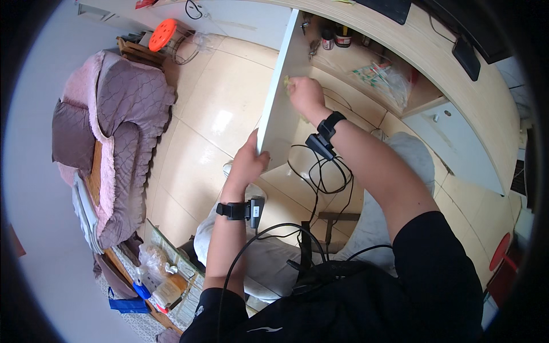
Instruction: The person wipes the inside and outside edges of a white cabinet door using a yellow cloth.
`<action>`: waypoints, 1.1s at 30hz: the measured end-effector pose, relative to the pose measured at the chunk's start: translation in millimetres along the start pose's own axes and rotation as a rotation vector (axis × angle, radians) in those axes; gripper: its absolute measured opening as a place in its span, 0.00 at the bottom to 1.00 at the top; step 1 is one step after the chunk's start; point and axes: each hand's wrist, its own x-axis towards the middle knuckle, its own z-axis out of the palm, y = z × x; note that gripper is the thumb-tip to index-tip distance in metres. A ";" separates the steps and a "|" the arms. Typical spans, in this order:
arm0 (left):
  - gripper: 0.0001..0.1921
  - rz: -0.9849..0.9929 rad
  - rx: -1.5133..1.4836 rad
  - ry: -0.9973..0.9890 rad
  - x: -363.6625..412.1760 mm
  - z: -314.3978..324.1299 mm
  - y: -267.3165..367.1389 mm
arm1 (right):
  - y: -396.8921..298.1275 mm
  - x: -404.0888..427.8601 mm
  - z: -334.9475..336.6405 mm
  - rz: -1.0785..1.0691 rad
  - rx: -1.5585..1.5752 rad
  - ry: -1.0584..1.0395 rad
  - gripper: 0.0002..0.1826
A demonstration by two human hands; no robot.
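A white cabinet door [279,107] stands swung out from a wood-grain desk cabinet. My left hand [251,159] grips the door's free edge, fingers on the far side and thumb on the near face. My right hand [305,93] is closed on a yellowish-green cloth [287,81] and presses it to the door's inner face; most of the cloth is hidden by the hand. Metal hinges [314,48] show beside the door. Inside the cabinet are a small dark bottle [327,40], a dark jar [343,37] and a clear plastic bag [396,83].
Black cables [328,176] loop below my right wrist, near a dark metal bar [339,216]. A second white door [456,145] hangs at the right. A red-orange stool [163,35] stands behind the door; a sofa with a quilted cover [133,85] is at the left.
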 end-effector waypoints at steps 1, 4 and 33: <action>0.32 0.035 -0.033 -0.010 -1.1 1.2 -0.8 | -0.7 2.5 -0.7 0.061 0.044 0.067 0.09; 0.32 -0.018 -0.011 -0.074 3.8 7.4 18.0 | 22.1 0.1 11.8 -0.090 -0.088 0.220 0.08; 0.32 -0.049 -0.018 -0.025 2.8 -5.9 -0.7 | -30.6 -82.9 4.3 -0.189 0.167 -0.218 0.07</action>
